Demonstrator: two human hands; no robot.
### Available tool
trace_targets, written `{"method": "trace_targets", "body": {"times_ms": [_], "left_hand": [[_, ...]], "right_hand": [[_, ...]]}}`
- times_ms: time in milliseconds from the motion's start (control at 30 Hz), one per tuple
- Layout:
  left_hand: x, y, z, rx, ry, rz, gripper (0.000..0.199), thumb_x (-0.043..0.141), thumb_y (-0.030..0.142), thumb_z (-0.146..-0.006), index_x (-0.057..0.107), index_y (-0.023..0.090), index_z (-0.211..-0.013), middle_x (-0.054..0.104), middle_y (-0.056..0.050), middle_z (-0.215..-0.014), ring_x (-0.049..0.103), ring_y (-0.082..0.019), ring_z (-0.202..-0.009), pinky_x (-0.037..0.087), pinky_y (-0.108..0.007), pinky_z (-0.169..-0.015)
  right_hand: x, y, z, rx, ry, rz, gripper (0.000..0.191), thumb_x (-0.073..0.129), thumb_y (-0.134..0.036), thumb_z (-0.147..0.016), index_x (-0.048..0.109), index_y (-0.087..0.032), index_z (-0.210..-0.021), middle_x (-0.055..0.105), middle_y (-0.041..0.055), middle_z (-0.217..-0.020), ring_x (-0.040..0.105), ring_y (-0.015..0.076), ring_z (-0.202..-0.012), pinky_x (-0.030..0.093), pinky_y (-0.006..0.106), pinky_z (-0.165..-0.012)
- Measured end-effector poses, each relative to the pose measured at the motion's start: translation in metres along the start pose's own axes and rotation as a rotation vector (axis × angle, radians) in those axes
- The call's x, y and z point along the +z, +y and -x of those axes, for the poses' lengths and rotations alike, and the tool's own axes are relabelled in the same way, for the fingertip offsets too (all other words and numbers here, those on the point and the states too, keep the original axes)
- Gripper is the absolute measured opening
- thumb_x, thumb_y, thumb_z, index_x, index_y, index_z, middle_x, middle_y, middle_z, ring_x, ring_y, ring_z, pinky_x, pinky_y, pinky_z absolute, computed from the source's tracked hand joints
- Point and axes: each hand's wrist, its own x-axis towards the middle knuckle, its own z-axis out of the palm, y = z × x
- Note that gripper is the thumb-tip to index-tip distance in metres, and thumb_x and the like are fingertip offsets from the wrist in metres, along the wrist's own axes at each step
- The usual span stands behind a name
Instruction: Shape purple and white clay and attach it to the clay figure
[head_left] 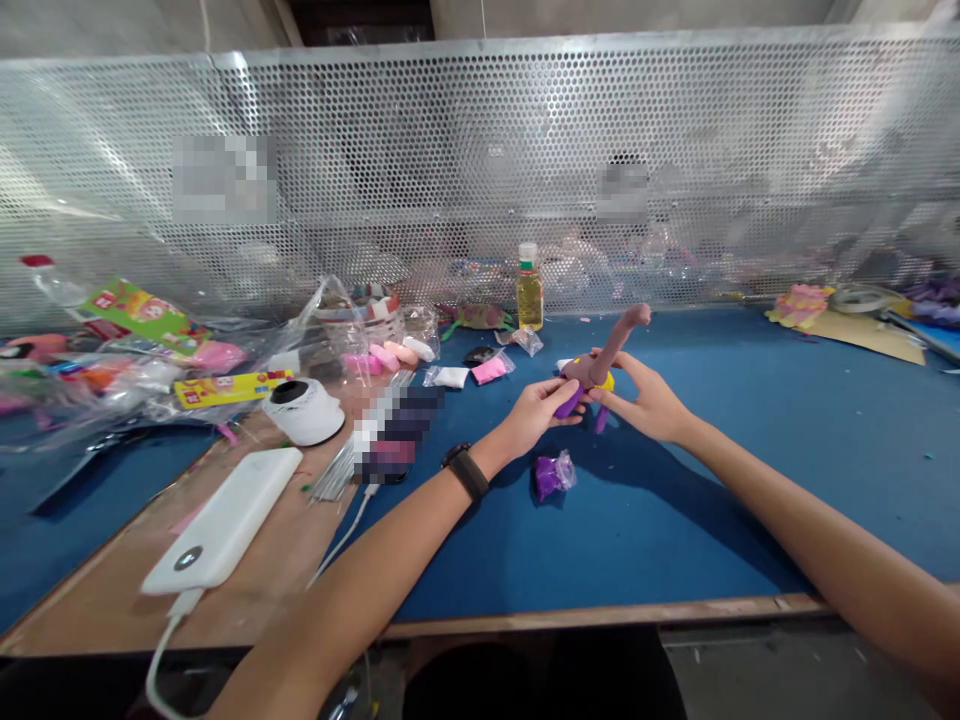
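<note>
A clay figure [616, 345] with a long brownish-pink neck, a yellow part and purple parts is held above the blue table. My left hand [534, 412] wraps its fingers round the purple and pink lower part from the left. From the right, my right hand [643, 400] grips the figure near the yellow part, thumb below and fingers behind. The fingers hide some of its body. Below the hands lies a small clear bag of purple clay [553, 476] on the table.
A power bank [229, 520], a white camera-like device [306, 412], thin rods and a phone are at left. White [450, 377] and pink packets [491, 369] lie before an oil bottle [529, 292]. A perforated metal screen [450, 150] stands behind; cardboard [862, 335] and tape are far right.
</note>
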Motion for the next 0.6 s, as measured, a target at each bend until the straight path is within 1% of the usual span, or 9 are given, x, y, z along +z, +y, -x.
{"method": "trace_targets", "body": {"times_ms": [133, 233, 267, 333, 400, 467, 533, 567, 600], "left_hand": [[0.001, 0.0, -0.001, -0.031, -0.008, 0.1, 0.03, 0.081, 0.04, -0.085, 0.076, 0.014, -0.099, 0.074, -0.009, -0.099, 0.069, -0.015, -0.086, 0.06, -0.032, -0.084], [0.002, 0.003, -0.003, -0.066, 0.002, 0.156, 0.028, 0.075, 0.041, -0.091, 0.076, 0.014, -0.099, 0.075, -0.01, -0.096, 0.07, -0.016, -0.084, 0.061, -0.034, -0.084], [0.001, 0.005, -0.004, -0.074, 0.019, 0.153, 0.03, 0.07, 0.043, -0.094, 0.076, 0.013, -0.099, 0.076, -0.011, -0.095, 0.07, -0.017, -0.083, 0.061, -0.035, -0.084], [0.0, 0.009, -0.005, -0.057, 0.101, 0.08, 0.036, 0.06, 0.045, -0.099, 0.075, 0.013, -0.098, 0.076, -0.012, -0.096, 0.071, -0.019, -0.084, 0.061, -0.037, -0.083], [-0.003, 0.015, -0.004, 0.044, 0.228, -0.106, 0.033, 0.059, 0.043, -0.099, 0.074, 0.014, -0.1, 0.077, -0.013, -0.1, 0.072, -0.022, -0.089, 0.061, -0.037, -0.081], [-0.006, 0.02, -0.002, 0.243, 0.333, -0.369, 0.026, 0.066, 0.037, -0.095, 0.074, 0.015, -0.106, 0.077, -0.012, -0.106, 0.071, -0.024, -0.097, 0.059, -0.036, -0.083], [-0.009, 0.025, 0.001, 0.446, 0.352, -0.598, 0.031, 0.073, 0.032, -0.089, 0.072, 0.017, -0.116, 0.074, -0.013, -0.117, 0.068, -0.025, -0.105, 0.056, -0.036, -0.09], [-0.01, 0.026, 0.002, 0.507, 0.334, -0.669, 0.037, 0.075, 0.032, -0.088, 0.07, 0.018, -0.122, 0.072, -0.013, -0.123, 0.067, -0.025, -0.109, 0.055, -0.037, -0.093], [-0.011, 0.027, 0.002, 0.527, 0.304, -0.703, 0.043, 0.075, 0.033, -0.088, 0.068, 0.02, -0.128, 0.069, -0.013, -0.129, 0.066, -0.025, -0.111, 0.054, -0.037, -0.095]], "right_hand": [[0.0, -0.001, 0.0, 0.011, 0.0, -0.056, 0.052, 0.067, -0.054, -0.094, 0.058, -0.026, -0.136, 0.065, 0.0115, -0.143, 0.062, 0.0348, -0.131, 0.046, 0.058, -0.115], [0.0, -0.001, 0.001, 0.02, 0.01, -0.094, 0.051, 0.069, -0.053, -0.093, 0.058, -0.025, -0.134, 0.067, 0.0117, -0.137, 0.064, 0.0342, -0.127, 0.048, 0.058, -0.113], [0.001, 0.0, 0.001, 0.027, 0.016, -0.116, 0.051, 0.07, -0.053, -0.092, 0.057, -0.025, -0.134, 0.067, 0.0116, -0.136, 0.064, 0.0338, -0.127, 0.048, 0.058, -0.113], [0.003, 0.002, 0.001, 0.059, 0.033, -0.195, 0.051, 0.071, -0.053, -0.092, 0.056, -0.026, -0.133, 0.067, 0.0114, -0.136, 0.064, 0.032, -0.127, 0.047, 0.057, -0.115], [0.006, 0.006, 0.001, 0.126, 0.071, -0.31, 0.052, 0.072, -0.053, -0.091, 0.055, -0.026, -0.132, 0.067, 0.011, -0.136, 0.066, 0.03, -0.125, 0.049, 0.055, -0.114], [0.008, 0.01, -0.001, 0.215, 0.128, -0.415, 0.051, 0.073, -0.056, -0.089, 0.056, -0.027, -0.126, 0.069, 0.0106, -0.132, 0.069, 0.029, -0.12, 0.054, 0.052, -0.107], [0.008, 0.012, -0.003, 0.318, 0.175, -0.5, 0.047, 0.074, -0.058, -0.087, 0.06, -0.026, -0.117, 0.073, 0.0098, -0.125, 0.072, 0.0289, -0.113, 0.06, 0.049, -0.098], [0.008, 0.012, -0.004, 0.371, 0.186, -0.537, 0.044, 0.073, -0.059, -0.086, 0.062, -0.026, -0.112, 0.075, 0.0093, -0.119, 0.073, 0.029, -0.108, 0.062, 0.047, -0.091], [0.007, 0.012, -0.005, 0.413, 0.177, -0.564, 0.041, 0.071, -0.059, -0.087, 0.064, -0.025, -0.108, 0.077, 0.0087, -0.112, 0.074, 0.0289, -0.102, 0.064, 0.045, -0.084]]}}
